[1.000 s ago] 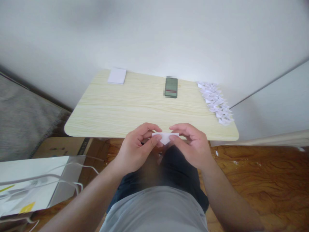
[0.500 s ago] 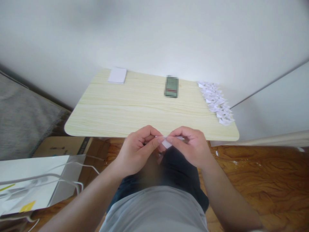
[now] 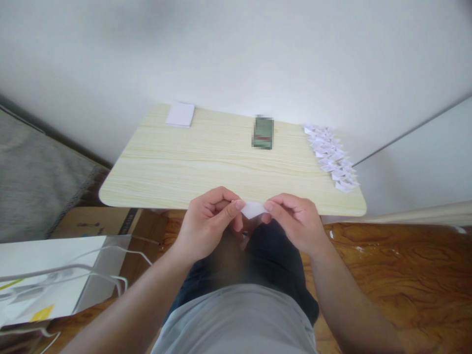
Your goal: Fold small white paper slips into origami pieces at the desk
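Observation:
A small folded piece of white paper [image 3: 253, 209] is stretched between my two hands, just in front of the table's near edge. My left hand [image 3: 210, 221] pinches its left end between thumb and forefinger. At the other end, my right hand [image 3: 295, 219] pinches it the same way. The paper's lower side comes to a blunt point, and its ends are covered by my fingertips. Along the table's right side lie several small folded white paper shapes [image 3: 332, 156] in a crowded cluster. A stack of white paper [image 3: 180, 114] rests at the back left.
The pale wood-grain table [image 3: 206, 157] stands against a white wall. A blurred-out green rectangular object [image 3: 263, 132] lies near its back edge. To my left are a cardboard box [image 3: 96, 221] and a white box [image 3: 47, 275] with cables across it. Paper scraps [image 3: 359, 249] litter the wooden floor.
My hands have moved apart, so more of the folded paper shows between them. Both still pinch it.

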`<state>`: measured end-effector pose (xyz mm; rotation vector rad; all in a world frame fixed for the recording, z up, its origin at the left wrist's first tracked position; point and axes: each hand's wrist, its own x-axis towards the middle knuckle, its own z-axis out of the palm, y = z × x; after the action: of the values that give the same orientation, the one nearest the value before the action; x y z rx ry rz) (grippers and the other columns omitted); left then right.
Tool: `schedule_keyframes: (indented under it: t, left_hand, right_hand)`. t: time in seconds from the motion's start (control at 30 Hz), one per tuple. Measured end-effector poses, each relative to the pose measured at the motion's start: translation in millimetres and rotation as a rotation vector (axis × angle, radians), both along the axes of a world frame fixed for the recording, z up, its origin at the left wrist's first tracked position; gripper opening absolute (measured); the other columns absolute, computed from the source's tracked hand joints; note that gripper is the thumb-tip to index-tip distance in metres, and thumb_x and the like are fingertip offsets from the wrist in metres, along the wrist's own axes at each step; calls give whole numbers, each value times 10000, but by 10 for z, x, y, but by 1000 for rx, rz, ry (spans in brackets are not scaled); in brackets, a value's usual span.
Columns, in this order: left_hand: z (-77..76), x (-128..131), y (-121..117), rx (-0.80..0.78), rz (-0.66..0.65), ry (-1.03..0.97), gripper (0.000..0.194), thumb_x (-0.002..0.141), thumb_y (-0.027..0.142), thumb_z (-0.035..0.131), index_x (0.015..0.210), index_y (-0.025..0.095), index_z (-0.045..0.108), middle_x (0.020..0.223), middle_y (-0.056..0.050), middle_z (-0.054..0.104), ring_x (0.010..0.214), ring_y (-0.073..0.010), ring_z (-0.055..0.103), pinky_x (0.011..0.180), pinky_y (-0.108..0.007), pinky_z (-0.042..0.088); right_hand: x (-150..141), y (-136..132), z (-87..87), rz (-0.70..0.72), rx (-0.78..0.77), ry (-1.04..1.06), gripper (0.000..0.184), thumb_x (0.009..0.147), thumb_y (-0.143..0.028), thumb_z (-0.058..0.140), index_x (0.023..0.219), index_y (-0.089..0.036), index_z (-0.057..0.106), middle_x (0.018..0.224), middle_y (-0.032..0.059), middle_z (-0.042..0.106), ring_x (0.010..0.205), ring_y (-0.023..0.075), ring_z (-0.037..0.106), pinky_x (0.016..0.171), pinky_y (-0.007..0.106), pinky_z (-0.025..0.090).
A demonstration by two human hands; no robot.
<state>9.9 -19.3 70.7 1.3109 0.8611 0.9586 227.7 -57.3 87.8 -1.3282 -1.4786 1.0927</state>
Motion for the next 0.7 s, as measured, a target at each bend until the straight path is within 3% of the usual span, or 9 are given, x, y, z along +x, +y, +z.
schedule_keyframes:
  t: [0.17, 0.3, 0.5, 0.7]
  left_hand:
    - [-63, 23, -50, 92, 88, -23, 101, 921, 258, 747, 992, 187, 731, 780, -31, 766, 720, -156, 721, 709, -275, 568]
    - [-87, 22, -71, 111, 129, -29, 159, 886, 257, 780, 1029, 195, 746, 935, -68, 789, 838, -197, 751, 760, -305, 593]
    - [-71, 5, -74, 158, 97, 2, 160, 867, 232, 785, 1020, 197, 750, 888, -57, 740, 796, -166, 685, 687, -262, 537]
    - [-64, 7, -85, 91, 79, 27, 160, 885, 265, 761, 1031, 206, 729, 917, -65, 729, 844, -190, 687, 733, -298, 545]
  right_hand:
    - [-53, -10, -98, -52, 4, 146, 163, 914, -340, 773, 1045, -248, 743, 663, -29, 731, 577, 136, 684, 588, 248, 553]
    - [-91, -10, -127, -56, -2, 267, 162, 879, -310, 812, 1013, -238, 754, 850, 22, 799, 733, 167, 754, 704, 284, 614]
    - [-154, 6, -124, -49, -9, 404, 296, 855, -298, 837, 1126, -253, 728, 994, 33, 801, 851, 177, 761, 795, 310, 638]
    - [-170, 6, -108, -69, -24, 331, 302, 866, -325, 820, 1141, -245, 722, 1014, 50, 802, 853, 195, 763, 801, 339, 638]
